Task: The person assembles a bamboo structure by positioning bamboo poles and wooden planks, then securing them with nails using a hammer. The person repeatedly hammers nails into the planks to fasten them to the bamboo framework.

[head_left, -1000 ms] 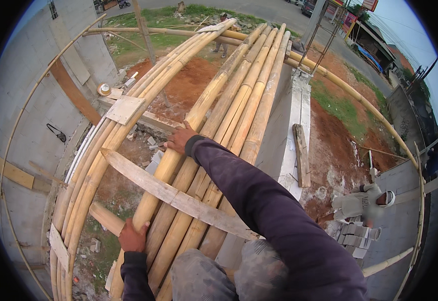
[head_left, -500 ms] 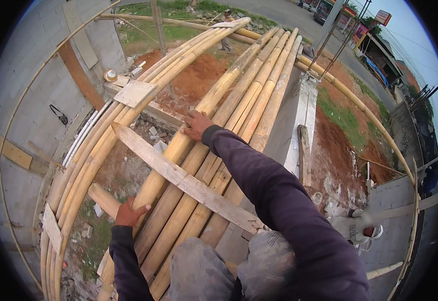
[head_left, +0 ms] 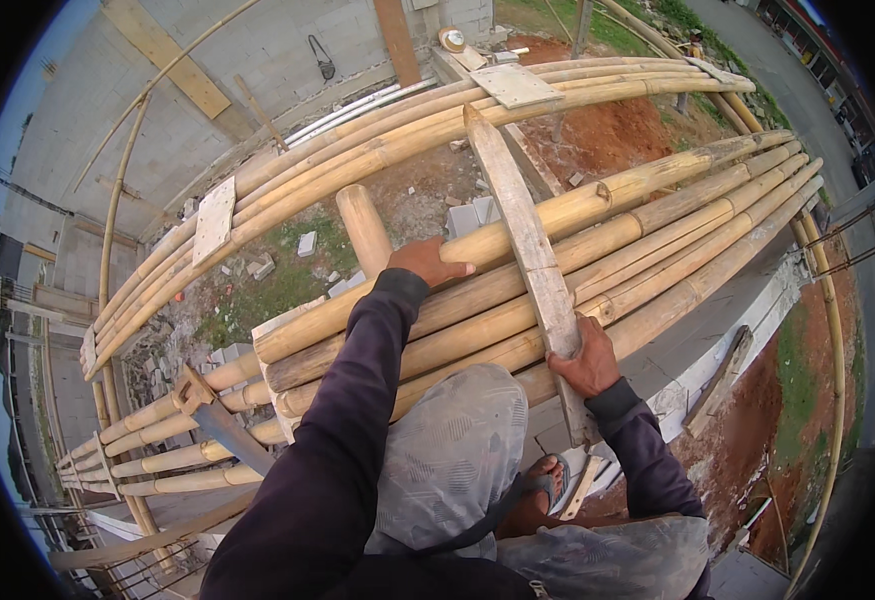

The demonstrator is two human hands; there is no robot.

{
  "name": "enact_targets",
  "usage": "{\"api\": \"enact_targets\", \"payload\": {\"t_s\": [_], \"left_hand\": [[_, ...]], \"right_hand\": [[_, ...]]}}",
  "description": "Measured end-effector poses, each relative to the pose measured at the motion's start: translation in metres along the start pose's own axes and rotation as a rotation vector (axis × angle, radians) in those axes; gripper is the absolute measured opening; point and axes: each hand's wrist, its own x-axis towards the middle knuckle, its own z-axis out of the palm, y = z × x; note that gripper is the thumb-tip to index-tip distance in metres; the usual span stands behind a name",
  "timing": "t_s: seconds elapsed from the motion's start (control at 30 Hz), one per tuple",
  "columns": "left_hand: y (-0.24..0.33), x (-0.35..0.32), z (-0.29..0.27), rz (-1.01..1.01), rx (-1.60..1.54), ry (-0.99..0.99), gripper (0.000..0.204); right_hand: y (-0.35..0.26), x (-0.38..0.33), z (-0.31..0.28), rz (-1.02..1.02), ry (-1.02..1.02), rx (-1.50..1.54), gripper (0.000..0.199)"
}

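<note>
The right hand [head_left: 585, 360] has left the bamboo poles [head_left: 647, 217] and clamps the plank [head_left: 522, 220].
The plank lies across the poles, right of the left hand [head_left: 427, 263], which rests on the farthest one, fingers partly hidden, its grip unclear. A saw [head_left: 227, 428] now shows at left; the left sleeve [head_left: 342, 410] hides part of the poles.

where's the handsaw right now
In the head view, the handsaw is at the lower left, lying across the lower-left bamboo poles, just left of the person's left forearm.
</note>
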Motion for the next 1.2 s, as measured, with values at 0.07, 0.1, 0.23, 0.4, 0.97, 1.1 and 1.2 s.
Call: {"api": "enact_targets", "payload": {"t_s": [0.07, 0.1, 0.23, 0.4, 0.97, 1.1, 1.2], "left_hand": [[0.003, -0.006, 0.002, -0.016, 0.038, 0.079, 0.096], [0.003, -0.009, 0.003, -0.041, 0.038, 0.094, 0.094], [-0.001, -0.008, 0.005, -0.016, 0.005, 0.107, 0.092], [-0.008, 0.005, 0.008, 0.017, -0.040, 0.030, 0.087], [0.017, 0.089, 0.009, 0.151, -0.781, -0.001, 0.065], [0.007, 0.101, 0.012, 0.108, -0.889, -0.042, 0.056], [-0.006, 0.106, 0.015, 0.115, -0.976, 0.038, 0.055]], "right_hand": [[0.000, 0.000, 0.008, -0.060, 0.049, -0.028, 0.047], [0.000, -0.001, 0.011, -0.105, 0.060, 0.013, 0.048], [0.003, -0.007, 0.020, -0.110, 0.045, -0.020, 0.055], [-0.001, -0.016, 0.025, -0.037, 0.013, -0.080, 0.069], [0.186, -0.222, -0.021, 0.704, 0.333, 0.169, 0.035], [0.185, -0.282, 0.044, 0.938, 0.099, 0.048, 0.041], [0.180, -0.295, 0.083, 0.942, 0.106, -0.049, 0.053]]}}
